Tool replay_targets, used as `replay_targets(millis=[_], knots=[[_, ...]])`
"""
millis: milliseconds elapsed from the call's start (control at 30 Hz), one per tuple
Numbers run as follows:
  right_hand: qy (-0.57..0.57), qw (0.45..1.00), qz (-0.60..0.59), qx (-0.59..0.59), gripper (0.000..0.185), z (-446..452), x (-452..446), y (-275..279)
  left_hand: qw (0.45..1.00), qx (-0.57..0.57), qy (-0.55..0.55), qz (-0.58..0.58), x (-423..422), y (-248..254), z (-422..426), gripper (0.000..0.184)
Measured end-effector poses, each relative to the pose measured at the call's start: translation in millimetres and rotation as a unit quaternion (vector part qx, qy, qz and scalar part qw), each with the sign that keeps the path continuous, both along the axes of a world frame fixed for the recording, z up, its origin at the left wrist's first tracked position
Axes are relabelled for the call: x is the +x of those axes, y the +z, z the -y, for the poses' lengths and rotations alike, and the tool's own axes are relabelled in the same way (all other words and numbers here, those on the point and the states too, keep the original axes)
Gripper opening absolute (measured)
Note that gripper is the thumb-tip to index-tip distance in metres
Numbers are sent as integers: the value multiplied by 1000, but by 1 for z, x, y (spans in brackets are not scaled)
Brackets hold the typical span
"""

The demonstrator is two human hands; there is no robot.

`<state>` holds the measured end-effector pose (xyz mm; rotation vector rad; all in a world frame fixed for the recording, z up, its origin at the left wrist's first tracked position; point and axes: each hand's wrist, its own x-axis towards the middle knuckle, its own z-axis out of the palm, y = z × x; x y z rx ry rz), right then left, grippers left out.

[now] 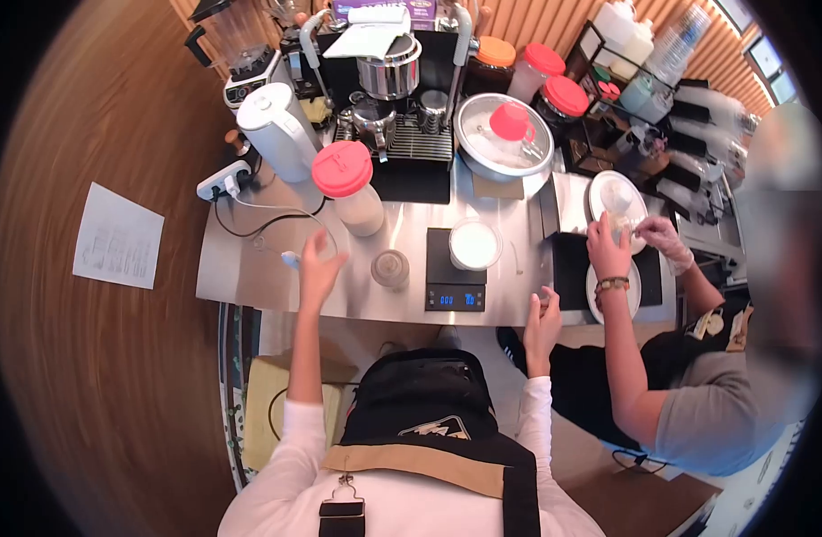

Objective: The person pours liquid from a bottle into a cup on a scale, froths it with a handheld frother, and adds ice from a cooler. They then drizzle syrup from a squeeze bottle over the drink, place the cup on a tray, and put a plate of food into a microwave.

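We note counter [254, 273] | red-lidded jar [358, 204] on it | black scale [444, 268] | left hand [319, 273] near jar, fingers spread, released | right hand [542, 324] by counter edge, curled; grip: we cannot tell | white tub [474, 246] on scale

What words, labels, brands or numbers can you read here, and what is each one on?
"000": left side of the black scale's blue display; the right-hand digits are blurred.
Purple box: lettering partly covered, not surely readable.
Paper sheet: print too small.
White notepad: nothing legible.
Apron patch: no readable words.
I can't make out any brand.
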<state>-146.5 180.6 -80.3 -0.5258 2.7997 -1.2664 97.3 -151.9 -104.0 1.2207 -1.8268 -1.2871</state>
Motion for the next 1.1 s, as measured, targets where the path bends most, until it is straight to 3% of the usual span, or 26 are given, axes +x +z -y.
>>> replay_targets(millis=[100, 200, 300, 433, 533, 733, 833, 1100], knots=[[3, 999, 21, -47, 29, -19, 32, -1, 978, 197, -19, -69, 41, -45, -59, 84], [-10, 995, 49, -82, 27, -26, 54, -3, 998, -60, -30, -1, 3, -38, -103, 87], [-10, 993, 41, -106, 26, -30, 65, -5, 982, -109, -65, -142, -45, -36, -105, 83], [-6, 994, 40, -102, 26, -33, 67, 6, 986, -148, -25, -76, -68, -54, -90, 75], [-6, 993, 49, -111, 26, -35, 63, 10, 961, -250, -113, -21, -67, -13, -79, 72], [24, 989, 68, -126, 27, -38, 45, 8, 895, -342, -237, 163, -68, 66, -63, 67], [37, 990, 54, -127, 27, -38, 36, 8, 869, -365, -225, 246, -70, 83, -64, 69], [90, 984, 35, -151, 28, -28, 10, 33, 809, -431, -248, 312, -75, 110, -72, 65]])
